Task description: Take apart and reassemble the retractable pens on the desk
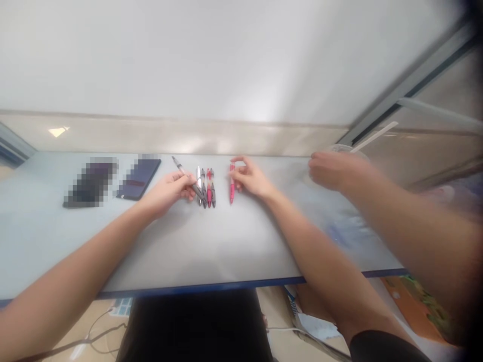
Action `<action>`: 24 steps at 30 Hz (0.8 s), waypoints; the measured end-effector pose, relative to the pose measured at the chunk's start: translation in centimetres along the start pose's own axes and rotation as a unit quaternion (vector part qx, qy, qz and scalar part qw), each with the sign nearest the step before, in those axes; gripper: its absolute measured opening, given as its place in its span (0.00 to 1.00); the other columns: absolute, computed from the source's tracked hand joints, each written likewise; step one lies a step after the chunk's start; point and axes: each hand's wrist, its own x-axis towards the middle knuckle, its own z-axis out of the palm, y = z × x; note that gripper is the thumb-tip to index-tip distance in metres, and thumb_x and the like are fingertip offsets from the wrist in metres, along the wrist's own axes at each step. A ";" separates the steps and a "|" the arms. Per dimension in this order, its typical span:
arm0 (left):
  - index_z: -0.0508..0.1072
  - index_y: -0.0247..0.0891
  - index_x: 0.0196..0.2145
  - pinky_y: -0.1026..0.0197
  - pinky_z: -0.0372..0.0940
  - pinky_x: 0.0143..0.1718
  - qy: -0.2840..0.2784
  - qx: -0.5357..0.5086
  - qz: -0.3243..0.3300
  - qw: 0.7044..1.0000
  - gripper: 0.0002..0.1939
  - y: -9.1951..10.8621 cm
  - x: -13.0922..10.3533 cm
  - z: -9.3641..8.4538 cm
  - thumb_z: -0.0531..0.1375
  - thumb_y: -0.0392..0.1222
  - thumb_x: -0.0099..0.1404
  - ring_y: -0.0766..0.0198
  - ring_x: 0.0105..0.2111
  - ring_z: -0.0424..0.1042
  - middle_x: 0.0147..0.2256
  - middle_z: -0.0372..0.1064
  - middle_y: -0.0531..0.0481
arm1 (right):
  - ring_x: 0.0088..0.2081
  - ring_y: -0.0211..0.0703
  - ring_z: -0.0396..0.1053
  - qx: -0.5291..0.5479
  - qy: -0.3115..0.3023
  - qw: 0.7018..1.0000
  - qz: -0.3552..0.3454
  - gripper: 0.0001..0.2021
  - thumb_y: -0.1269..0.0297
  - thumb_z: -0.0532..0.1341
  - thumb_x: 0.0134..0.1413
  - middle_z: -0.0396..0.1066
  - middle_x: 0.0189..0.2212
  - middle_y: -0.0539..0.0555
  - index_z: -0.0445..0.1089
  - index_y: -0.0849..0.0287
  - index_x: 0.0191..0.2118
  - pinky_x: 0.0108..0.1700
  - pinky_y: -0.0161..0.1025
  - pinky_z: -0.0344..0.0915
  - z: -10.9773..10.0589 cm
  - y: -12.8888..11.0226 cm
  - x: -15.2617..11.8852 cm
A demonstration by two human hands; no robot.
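My left hand (169, 191) holds a grey pen (185, 176) slanted across its fingers, its tip pointing up and left. Just right of it several pens lie side by side on the table: a white one (198, 181), a dark one (204, 190), a red one (209, 190) and another dark one (213, 190). My right hand (251, 177) pinches the top of a separate red pen (232, 187) that lies a little apart to the right.
Two dark phones (139, 178) lie at the back left of the pale table (181, 246). Another person's arm and hand (335, 171) reach in from the right, over a clear cup with a straw (347, 149). A wall stands behind.
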 end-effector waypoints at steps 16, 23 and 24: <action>0.39 0.31 0.76 0.59 0.70 0.36 0.065 -0.012 0.021 0.998 0.54 0.9 -1.0 0.5 0.67 0.33 0.63 0.66 0.22 0.72 0.23 0.70 0.59 | 0.19 0.35 0.61 0.013 0.025 0.999 -0.017 0.24 0.56 0.68 0.51 0.63 0.21 0.39 0.60 0.53 0.50 0.22 0.36 0.62 -0.4 0.8 0.3; 0.39 0.34 0.77 0.59 0.71 0.35 0.046 0.015 0.043 0.998 0.56 0.7 -1.1 0.2 0.69 0.36 0.62 0.64 0.23 0.73 0.23 0.72 0.57 | 0.21 0.36 0.59 -0.042 0.036 0.998 -0.014 0.23 0.57 0.66 0.56 0.62 0.21 0.40 0.61 0.54 0.55 0.24 0.36 0.58 -0.5 0.1 -0.3; 0.40 0.35 0.77 0.58 0.71 0.35 0.045 0.018 0.045 0.998 0.56 0.6 -1.1 0.2 0.69 0.36 0.61 0.64 0.23 0.73 0.23 0.72 0.57 | 0.21 0.36 0.59 -0.053 0.045 0.998 -0.010 0.21 0.59 0.65 0.56 0.62 0.21 0.41 0.62 0.54 0.54 0.25 0.37 0.58 -0.5 0.0 -0.4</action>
